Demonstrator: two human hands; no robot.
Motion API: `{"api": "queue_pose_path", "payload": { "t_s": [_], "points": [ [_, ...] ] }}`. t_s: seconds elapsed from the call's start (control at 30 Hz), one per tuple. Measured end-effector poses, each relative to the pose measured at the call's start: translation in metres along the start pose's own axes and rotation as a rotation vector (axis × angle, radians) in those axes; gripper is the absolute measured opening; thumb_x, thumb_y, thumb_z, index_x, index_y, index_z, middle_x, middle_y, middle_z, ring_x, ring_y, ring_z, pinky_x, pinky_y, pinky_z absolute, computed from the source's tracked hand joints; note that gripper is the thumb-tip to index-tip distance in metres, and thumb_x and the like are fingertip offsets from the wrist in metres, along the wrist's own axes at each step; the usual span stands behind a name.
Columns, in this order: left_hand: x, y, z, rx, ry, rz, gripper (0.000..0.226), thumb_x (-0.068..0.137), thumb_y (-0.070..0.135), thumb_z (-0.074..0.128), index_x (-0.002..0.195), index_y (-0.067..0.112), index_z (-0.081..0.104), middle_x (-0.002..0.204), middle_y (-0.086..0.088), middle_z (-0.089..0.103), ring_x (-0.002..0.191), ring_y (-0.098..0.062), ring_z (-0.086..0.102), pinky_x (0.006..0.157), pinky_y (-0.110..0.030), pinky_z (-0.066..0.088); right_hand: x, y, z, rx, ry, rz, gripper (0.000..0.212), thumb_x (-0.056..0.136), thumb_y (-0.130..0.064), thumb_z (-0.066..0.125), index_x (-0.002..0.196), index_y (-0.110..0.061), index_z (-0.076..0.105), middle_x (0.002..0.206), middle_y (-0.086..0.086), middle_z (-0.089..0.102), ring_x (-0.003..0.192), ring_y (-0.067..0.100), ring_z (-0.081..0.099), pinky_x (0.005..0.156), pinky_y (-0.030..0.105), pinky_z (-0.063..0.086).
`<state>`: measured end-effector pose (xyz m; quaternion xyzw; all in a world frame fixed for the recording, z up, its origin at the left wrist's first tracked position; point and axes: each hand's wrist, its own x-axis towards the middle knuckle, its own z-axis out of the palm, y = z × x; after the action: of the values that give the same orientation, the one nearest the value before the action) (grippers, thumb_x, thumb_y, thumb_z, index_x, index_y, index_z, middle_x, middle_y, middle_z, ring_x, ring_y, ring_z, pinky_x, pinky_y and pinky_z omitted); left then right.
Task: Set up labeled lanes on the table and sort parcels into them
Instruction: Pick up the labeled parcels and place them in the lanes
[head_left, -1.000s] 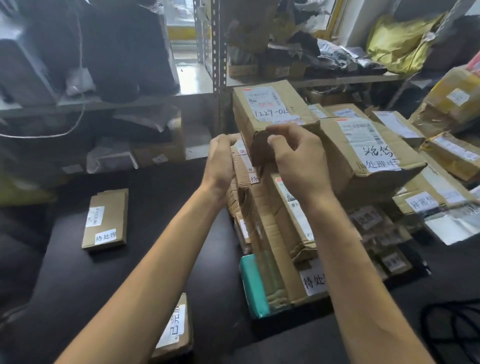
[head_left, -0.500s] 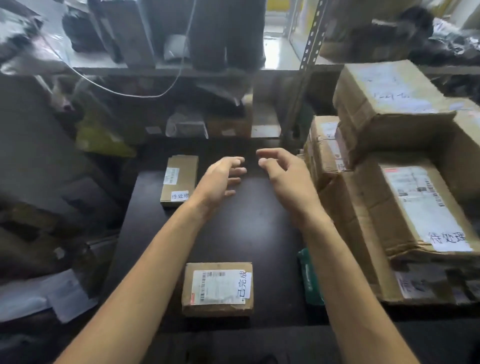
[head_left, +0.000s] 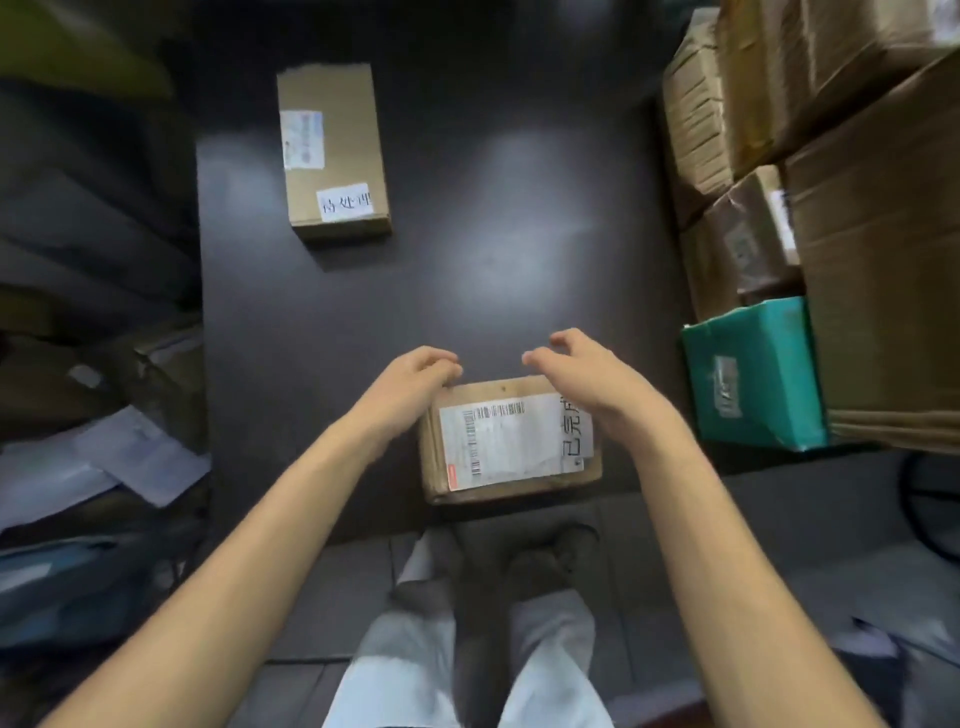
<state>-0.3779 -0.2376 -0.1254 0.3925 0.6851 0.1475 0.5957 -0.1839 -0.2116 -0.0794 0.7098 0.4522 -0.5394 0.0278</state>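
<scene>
A small brown parcel (head_left: 498, 447) with a white shipping label and a handwritten tag lies at the near edge of the dark table (head_left: 467, 249). My left hand (head_left: 410, 382) hovers over its far left corner, fingers curled, holding nothing. My right hand (head_left: 582, 374) hovers over its far right corner, fingers spread and empty. A second, longer brown parcel (head_left: 332, 150) with a handwritten tag lies at the far left of the table.
A tall stack of cardboard boxes (head_left: 831, 156) with a teal box (head_left: 753, 374) at its foot fills the table's right side. Papers and bags (head_left: 104, 467) pile up left of the table. My legs and shoes (head_left: 493, 597) stand below the near edge.
My hands left the box stack on the right, came empty across the table and now hang over the near parcel. The view has tipped downward.
</scene>
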Motion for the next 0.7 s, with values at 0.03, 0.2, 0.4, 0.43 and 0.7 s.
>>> {"api": "queue_pose_path", "payload": {
  "t_s": [0.03, 0.2, 0.4, 0.43, 0.7],
  "points": [
    [0.0, -0.007, 0.005, -0.014, 0.01, -0.001, 0.024, 0.1, 0.024, 0.056, 0.12, 0.02, 0.067, 0.109, 0.009, 0.068, 0.098, -0.005, 0.062, 0.084, -0.016, 0.044, 0.002, 0.007, 0.001, 0.008, -0.01, 0.035, 0.064, 0.096, -0.05, 0.052, 0.153, -0.022, 0.039, 0.155, 0.0, 0.045, 0.135, 0.024, 0.049, 0.112, 0.046, 0.04],
    [-0.005, -0.011, 0.024, -0.205, 0.145, 0.038, 0.015, 0.098, 0.022, 0.059, 0.104, 0.016, 0.072, 0.104, -0.003, 0.074, 0.095, -0.014, 0.068, 0.083, -0.026, 0.051, 0.008, 0.011, -0.002, 0.082, -0.03, 0.056, 0.042, 0.101, -0.049, 0.046, 0.129, -0.02, 0.056, 0.126, 0.001, 0.062, 0.107, 0.019, 0.06, 0.087, 0.039, 0.049],
    [-0.001, 0.015, 0.018, -0.257, 0.102, 0.096, 0.02, 0.086, 0.032, 0.071, 0.102, 0.019, 0.073, 0.096, 0.0, 0.076, 0.087, -0.009, 0.072, 0.084, -0.032, 0.054, 0.003, 0.027, -0.002, 0.264, -0.018, 0.063, 0.055, 0.095, -0.057, 0.057, 0.141, -0.027, 0.052, 0.136, -0.006, 0.057, 0.114, 0.016, 0.058, 0.081, 0.035, 0.048],
    [-0.001, 0.02, 0.015, -0.212, 0.097, 0.112, 0.02, 0.087, 0.029, 0.073, 0.104, 0.019, 0.072, 0.097, 0.002, 0.076, 0.087, -0.008, 0.072, 0.083, -0.03, 0.054, 0.001, 0.029, -0.002, 0.32, -0.017, 0.061, 0.055, 0.095, -0.056, 0.058, 0.142, -0.029, 0.051, 0.137, -0.006, 0.057, 0.113, 0.016, 0.06, 0.081, 0.035, 0.05],
    [-0.007, 0.061, -0.004, 0.125, 0.2, 0.235, 0.006, 0.08, 0.025, 0.073, 0.075, 0.025, 0.076, 0.073, 0.014, 0.073, 0.072, -0.002, 0.066, 0.072, -0.025, 0.05, -0.014, 0.027, -0.002, 0.523, -0.114, -0.01, 0.078, 0.082, -0.063, 0.071, 0.151, -0.045, 0.038, 0.148, -0.006, 0.049, 0.115, 0.016, 0.058, 0.068, 0.037, 0.048]
  ]
}}
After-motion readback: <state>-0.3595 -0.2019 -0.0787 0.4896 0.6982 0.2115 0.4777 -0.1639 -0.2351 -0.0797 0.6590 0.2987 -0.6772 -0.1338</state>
